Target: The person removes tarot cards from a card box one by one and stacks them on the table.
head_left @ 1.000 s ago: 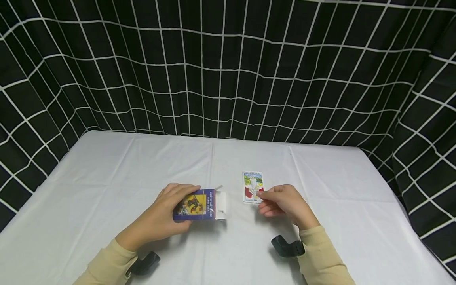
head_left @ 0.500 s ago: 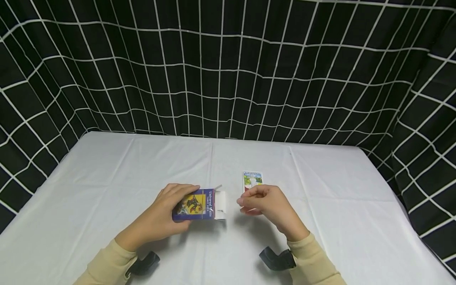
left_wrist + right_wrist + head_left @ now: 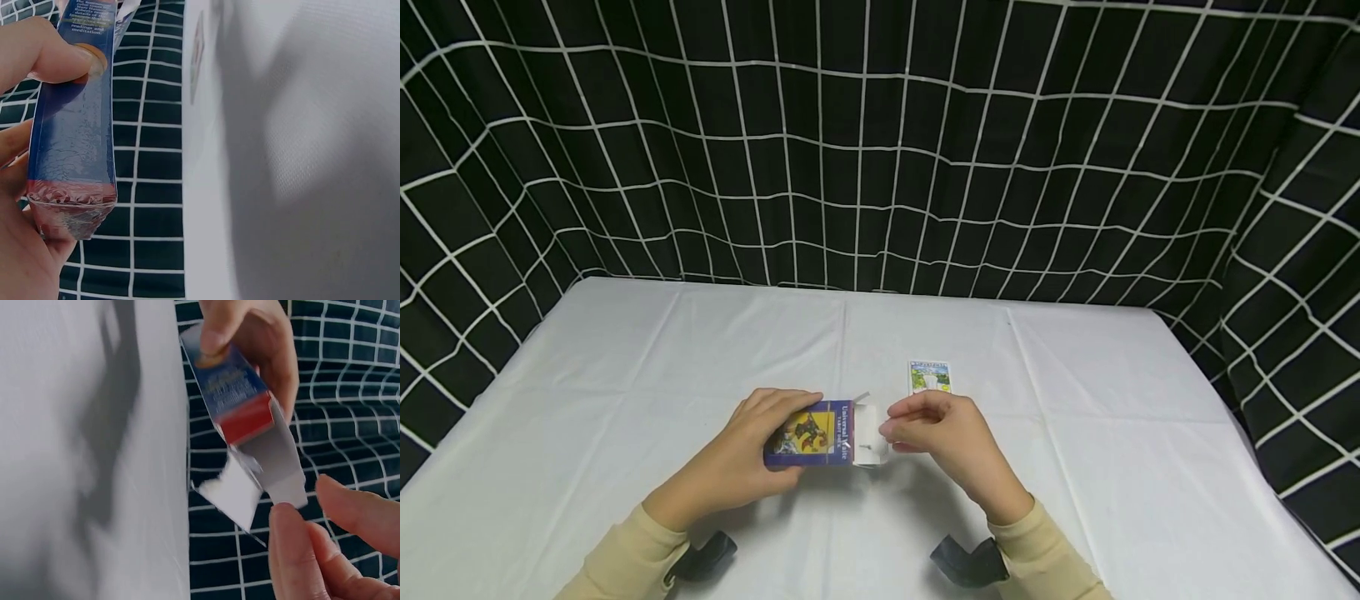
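Observation:
My left hand grips a blue tarot card box, thumb on one narrow side and fingers on the opposite side. The box stays above the cloth, its yellow picture facing up and its end toward the right unfolded. From that end stick out white flaps. My right hand has its thumb and index fingertips right at the long flap's edge, with a gap between them in the right wrist view. Behind the right hand lies a tarot card, its near part hidden.
A white cloth covers the table. Black curtains with a white grid rise behind and at both sides. Dark wrist-worn devices hang below both wrists at the tan sleeves.
My right hand has moved left from the card on the table to the box's unfolded end. The left hand and the box have barely moved.

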Demonstrator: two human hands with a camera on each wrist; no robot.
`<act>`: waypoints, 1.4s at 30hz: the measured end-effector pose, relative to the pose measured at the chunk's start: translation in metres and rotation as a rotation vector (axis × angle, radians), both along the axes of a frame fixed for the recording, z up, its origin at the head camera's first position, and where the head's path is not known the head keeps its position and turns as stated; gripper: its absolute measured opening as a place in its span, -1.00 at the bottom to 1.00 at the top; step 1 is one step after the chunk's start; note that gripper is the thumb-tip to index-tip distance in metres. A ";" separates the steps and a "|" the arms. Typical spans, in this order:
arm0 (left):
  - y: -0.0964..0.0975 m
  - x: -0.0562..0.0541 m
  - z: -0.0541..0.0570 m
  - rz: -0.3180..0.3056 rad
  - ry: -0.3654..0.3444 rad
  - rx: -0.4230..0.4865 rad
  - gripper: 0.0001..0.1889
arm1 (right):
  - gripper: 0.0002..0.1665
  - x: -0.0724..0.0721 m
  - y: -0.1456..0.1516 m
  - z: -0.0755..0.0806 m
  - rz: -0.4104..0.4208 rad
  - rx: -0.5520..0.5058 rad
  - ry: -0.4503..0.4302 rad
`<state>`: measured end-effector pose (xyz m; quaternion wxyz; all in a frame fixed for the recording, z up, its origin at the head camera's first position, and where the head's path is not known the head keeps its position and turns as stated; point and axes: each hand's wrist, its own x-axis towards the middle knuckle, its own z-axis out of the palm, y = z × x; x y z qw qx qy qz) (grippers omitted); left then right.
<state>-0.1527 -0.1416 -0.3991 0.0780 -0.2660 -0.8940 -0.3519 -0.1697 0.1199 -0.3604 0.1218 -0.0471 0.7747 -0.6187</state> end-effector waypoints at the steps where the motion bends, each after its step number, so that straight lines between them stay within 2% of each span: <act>1: 0.000 0.000 0.000 -0.001 -0.002 0.001 -0.14 | -0.65 0.001 -0.002 0.000 -0.001 -0.003 0.002; 11: 0.001 0.001 0.000 -0.008 0.012 -0.012 -0.14 | -0.67 0.004 -0.013 -0.004 -0.035 -0.083 0.008; 17: 0.002 0.001 0.001 -0.016 0.016 -0.006 -0.14 | -0.67 0.003 -0.014 -0.010 -0.023 -0.096 0.010; 31: 0.004 0.003 0.001 -0.028 0.013 0.004 -0.13 | -0.65 0.004 -0.022 -0.018 -0.081 0.011 0.032; 42: 0.004 0.004 0.001 -0.027 0.020 0.003 -0.14 | -0.76 0.005 -0.030 -0.025 -0.136 0.055 0.090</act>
